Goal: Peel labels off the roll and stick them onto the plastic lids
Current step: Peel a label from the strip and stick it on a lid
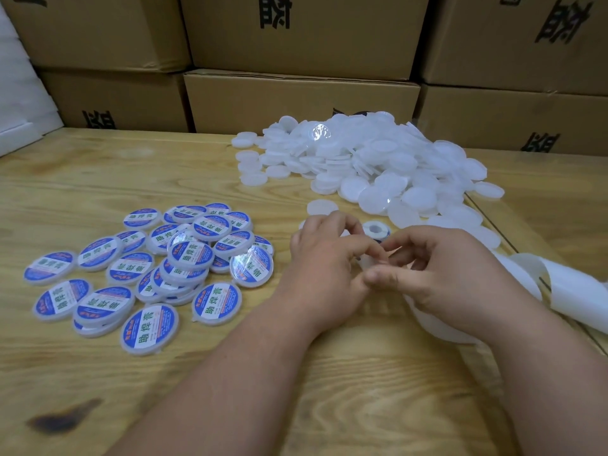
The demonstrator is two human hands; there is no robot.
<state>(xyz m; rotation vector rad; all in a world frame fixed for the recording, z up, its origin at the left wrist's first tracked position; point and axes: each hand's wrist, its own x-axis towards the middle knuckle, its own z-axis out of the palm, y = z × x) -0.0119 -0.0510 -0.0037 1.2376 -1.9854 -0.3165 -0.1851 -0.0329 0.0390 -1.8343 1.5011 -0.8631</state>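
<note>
Close in, the left hand (324, 268) and the right hand (441, 274) meet over the wooden table (131, 373). Their curled fingertips pinch something small and white between them, maybe a label or a lid; I cannot tell which. The label roll (376, 230) sits just past the fingers, and its empty backing paper (566, 291) trails off to the right. To the left lies a pile of labelled lids (148, 268), so a good part is done. Farther back, a much bigger heap of plain lids (371, 162) waits, so lots is left. Cardboard boxes (296, 97) stand behind. Nothing blocks the hands.
</note>
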